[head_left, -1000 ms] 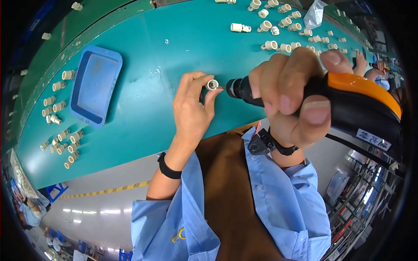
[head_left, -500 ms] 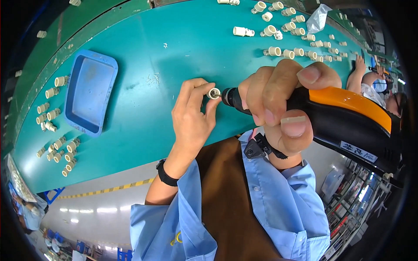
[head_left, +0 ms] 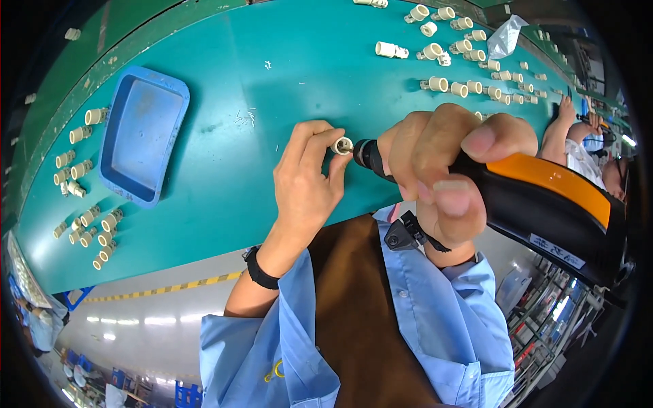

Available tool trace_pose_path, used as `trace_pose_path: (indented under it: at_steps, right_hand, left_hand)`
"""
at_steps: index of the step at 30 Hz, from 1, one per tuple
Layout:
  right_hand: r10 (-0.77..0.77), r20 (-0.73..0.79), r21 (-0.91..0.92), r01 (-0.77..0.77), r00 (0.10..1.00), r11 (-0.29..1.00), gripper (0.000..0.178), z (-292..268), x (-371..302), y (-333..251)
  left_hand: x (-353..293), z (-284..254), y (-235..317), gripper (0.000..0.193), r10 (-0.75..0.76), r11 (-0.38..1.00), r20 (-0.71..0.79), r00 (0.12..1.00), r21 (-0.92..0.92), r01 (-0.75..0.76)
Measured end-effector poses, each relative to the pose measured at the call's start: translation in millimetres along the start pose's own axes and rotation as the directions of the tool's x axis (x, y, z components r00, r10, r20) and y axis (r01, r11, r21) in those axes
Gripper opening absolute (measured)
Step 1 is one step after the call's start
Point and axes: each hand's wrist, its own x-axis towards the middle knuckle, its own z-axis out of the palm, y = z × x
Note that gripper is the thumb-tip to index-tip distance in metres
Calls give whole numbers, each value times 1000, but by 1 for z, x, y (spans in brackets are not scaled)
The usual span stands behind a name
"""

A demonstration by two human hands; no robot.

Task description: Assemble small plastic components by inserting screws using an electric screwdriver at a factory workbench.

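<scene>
Over the green tabletop (head_left: 224, 183), my left hand (head_left: 306, 177) pinches a small cream lamp socket (head_left: 343, 145) between thumb and fingers, its round opening turned to the right. My right hand (head_left: 442, 166) is wrapped round a black and orange electric screwdriver (head_left: 551, 197). The tool lies almost level, and its bit reaches into the socket's opening; the bit's tip is hidden inside. Several small pins or screws (head_left: 246, 117) lie loose on the table beyond my left hand.
A blue plastic tray (head_left: 183, 102) stands to the left, with several cream sockets (head_left: 81, 169) beside it. More sockets (head_left: 439, 84) stand in rows at the far right, near a clear plastic bag (head_left: 507, 37). Another person's arm (head_left: 561, 129) rests at the right edge.
The view has shifted slightly, so the table things sit a little differently in it. Both hands keep their holds, and the screwdriver's bit is still at the socket.
</scene>
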Motion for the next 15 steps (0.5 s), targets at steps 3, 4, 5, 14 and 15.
trace_pose_path:
  at_steps: [3, 4, 5, 14, 15]
  right_hand:
    - [-18, -6, -18, 18, 1000, 1000, 31, 0, 6, 4]
    - [-29, -11, -30, 29, 1000, 999, 30, 1, 5, 6]
    - [-38, -8, -28, 38, 999, 999, 30, 2, 4, 8]
    - [-115, -160, 11, 119, 980, 993, 36, 8, -8, -10]
    - [-108, -203, 72, 125, 973, 990, 37, 7, -11, -17]
  left_hand:
    - [1, -1, 0, 29, -5, 1000, -13, 1000, 6, 5]
    - [0, 0, -2, 29, -1, 1000, -18, 1000, 9, 1]
    - [-1, 1, -3, 28, 4, 1000, -14, 1000, 3, -4]
    - [2, 2, -1, 21, 41, 999, -15, 999, 35, -40]
    - [3, 3, -3, 21, 87, 995, -18, 996, 41, -86]
